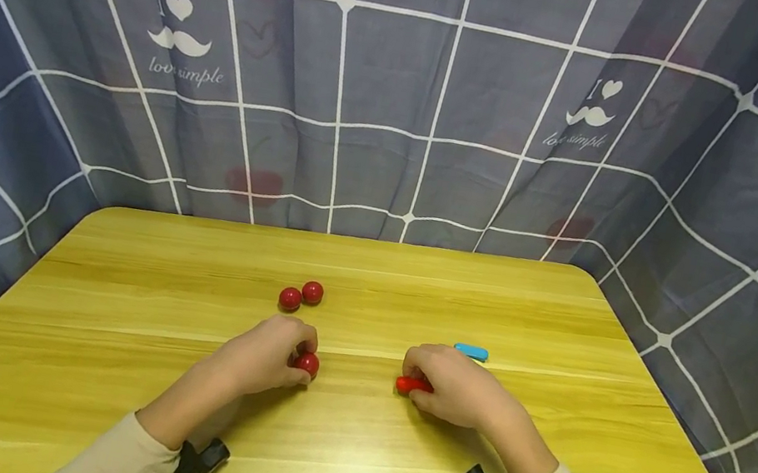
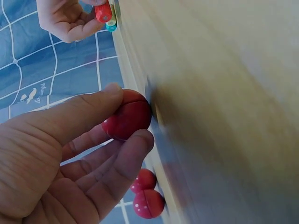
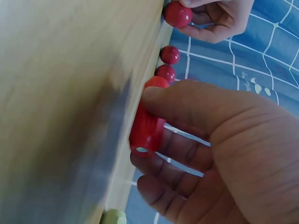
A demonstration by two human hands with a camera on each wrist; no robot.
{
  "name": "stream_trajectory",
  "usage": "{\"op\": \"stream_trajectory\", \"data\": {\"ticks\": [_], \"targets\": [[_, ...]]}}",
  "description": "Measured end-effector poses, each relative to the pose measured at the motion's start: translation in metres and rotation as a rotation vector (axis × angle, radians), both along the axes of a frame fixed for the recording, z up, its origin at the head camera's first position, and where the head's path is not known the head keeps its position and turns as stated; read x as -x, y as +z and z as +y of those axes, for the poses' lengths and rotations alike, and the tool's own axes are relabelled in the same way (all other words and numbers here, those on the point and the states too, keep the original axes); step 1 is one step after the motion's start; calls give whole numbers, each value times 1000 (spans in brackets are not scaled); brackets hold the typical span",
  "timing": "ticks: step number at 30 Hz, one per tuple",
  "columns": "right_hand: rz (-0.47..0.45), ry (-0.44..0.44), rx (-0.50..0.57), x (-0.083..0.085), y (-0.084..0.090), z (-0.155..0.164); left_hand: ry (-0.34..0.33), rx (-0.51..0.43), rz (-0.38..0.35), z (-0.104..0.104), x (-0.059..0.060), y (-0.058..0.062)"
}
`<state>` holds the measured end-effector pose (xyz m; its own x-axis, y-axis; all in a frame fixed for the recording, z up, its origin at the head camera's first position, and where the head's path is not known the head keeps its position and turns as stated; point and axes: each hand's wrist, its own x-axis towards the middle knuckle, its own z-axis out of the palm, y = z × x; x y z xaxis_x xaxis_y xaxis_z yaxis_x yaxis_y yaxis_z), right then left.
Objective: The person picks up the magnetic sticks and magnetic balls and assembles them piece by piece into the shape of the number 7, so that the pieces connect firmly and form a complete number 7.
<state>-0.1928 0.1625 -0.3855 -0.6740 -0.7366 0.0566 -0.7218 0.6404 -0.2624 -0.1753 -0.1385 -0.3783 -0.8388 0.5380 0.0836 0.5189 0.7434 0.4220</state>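
Observation:
My left hand (image 1: 266,356) pinches a shiny red ball (image 1: 306,364) between thumb and fingertips, close over the table. A seam line runs round the ball (image 2: 128,116) in the left wrist view. Two more red balls, one nearer (image 1: 289,298) and one farther (image 1: 312,292), sit side by side just beyond that hand. My right hand (image 1: 455,385) grips a short red rod-shaped piece (image 1: 412,385) with rounded ends. The right wrist view shows a small pale spot on the near end of this red piece (image 3: 148,123); the fingers hide part of it.
A small blue rounded bar (image 1: 471,352) lies just beyond my right hand. A pale green piece (image 3: 113,217) shows at the bottom of the right wrist view. The yellow wood-grain table (image 1: 341,450) is bordered by a grey-blue checked curtain (image 1: 376,168) behind and at both sides.

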Motion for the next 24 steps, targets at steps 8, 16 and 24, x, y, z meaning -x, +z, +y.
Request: {"op": "stream_trajectory", "data": {"ticks": [8, 16, 24], "targets": [[41, 32, 51, -1, -6, -10, -26, -19, -1, -2, -2, 2], [70, 58, 86, -5, -5, -27, -18, -4, 14, -3, -5, 4], [101, 66, 96, -4, -5, -43, -23, -7, 8, -1, -5, 3]]}}
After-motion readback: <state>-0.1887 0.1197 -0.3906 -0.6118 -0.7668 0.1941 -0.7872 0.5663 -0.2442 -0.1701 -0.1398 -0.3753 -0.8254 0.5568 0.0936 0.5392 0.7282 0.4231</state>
